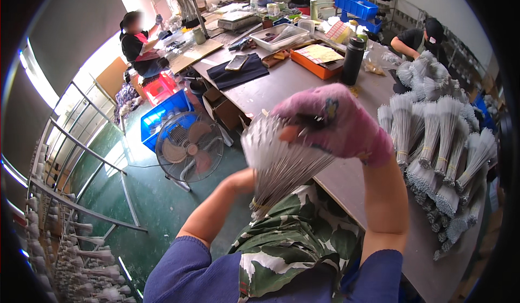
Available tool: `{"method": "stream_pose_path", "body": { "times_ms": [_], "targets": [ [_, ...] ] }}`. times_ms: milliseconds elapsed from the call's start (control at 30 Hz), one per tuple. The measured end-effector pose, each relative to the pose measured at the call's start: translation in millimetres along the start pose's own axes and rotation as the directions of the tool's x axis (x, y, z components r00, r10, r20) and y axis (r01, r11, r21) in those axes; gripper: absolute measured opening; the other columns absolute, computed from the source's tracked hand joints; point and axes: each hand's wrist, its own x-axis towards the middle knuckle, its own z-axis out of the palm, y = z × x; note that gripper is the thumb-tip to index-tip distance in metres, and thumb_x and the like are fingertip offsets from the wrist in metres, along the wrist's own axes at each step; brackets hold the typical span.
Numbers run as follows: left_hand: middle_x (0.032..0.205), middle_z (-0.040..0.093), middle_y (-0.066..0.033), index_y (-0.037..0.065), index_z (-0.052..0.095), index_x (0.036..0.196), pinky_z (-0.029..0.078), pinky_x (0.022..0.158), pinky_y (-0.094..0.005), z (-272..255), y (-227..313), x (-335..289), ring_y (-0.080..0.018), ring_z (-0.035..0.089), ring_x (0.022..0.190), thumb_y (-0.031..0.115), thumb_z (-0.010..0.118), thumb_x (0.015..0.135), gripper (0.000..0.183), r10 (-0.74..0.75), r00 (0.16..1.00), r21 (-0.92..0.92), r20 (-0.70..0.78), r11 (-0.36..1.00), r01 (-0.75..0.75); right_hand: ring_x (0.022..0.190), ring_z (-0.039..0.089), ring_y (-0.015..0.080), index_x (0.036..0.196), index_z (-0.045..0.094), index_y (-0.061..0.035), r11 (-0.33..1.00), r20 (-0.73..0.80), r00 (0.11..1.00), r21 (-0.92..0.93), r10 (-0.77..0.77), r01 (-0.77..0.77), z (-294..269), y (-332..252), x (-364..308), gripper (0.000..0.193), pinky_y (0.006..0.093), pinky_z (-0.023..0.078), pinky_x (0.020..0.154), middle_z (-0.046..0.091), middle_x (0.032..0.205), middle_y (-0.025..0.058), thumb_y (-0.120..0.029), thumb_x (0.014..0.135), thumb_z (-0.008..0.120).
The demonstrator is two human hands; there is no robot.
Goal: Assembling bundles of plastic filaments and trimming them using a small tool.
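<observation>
In front of me a fanned bundle of thin wire stems with white tips stands tilted in the air, its narrow end pointing down. My right hand, in a pink glove with flower patches, is closed over the upper right part of the bundle. A bare thumb tip shows against the white tips. Some blur lies over this hand. My left hand reaches behind the bundle from the left; only its wrist side shows and its fingers are hidden. On the table at right, many similar tied bundles are piled up.
A black bottle, an orange tray, a dark cloth with a phone, and a white tray lie on the long table. A standing fan, blue crate and metal rack are at left. Several people sit around the table.
</observation>
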Motion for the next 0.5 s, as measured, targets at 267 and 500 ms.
{"method": "stream_pose_path", "body": {
  "times_ms": [267,500],
  "targets": [
    [0.092,0.062,-0.0201,-0.007,0.038,0.131,0.05,0.081,-0.0363,49.7,-33.7,-0.1,-0.0253,0.061,0.094,0.032,0.064,0.084,0.066,0.368,0.761,-0.77,0.534,0.585,0.257,0.076,0.062,0.0142,0.104,0.064,-0.0016,1.0,-0.051,0.999,-0.006,-0.019,0.018,4.7,13.0,1.7,0.035,0.0258,0.049,0.07,0.066,0.088,0.008,-0.012,0.073,0.077],
    [0.099,0.062,-0.0088,0.002,0.052,0.121,0.051,0.078,-0.0361,26.1,17.6,-21.3,-0.0201,0.06,0.091,0.021,0.072,0.078,0.051,0.376,0.735,-0.236,-0.565,0.78,-0.58,0.07,0.05,0.0036,0.115,0.06,-0.0084,0.586,-0.274,0.706,0.773,0.653,-0.242,57.8,84.4,-60.8,0.04,0.0158,0.039,0.058,0.062,0.089,-0.0008,-0.032,0.084,0.069]
  ]
}}
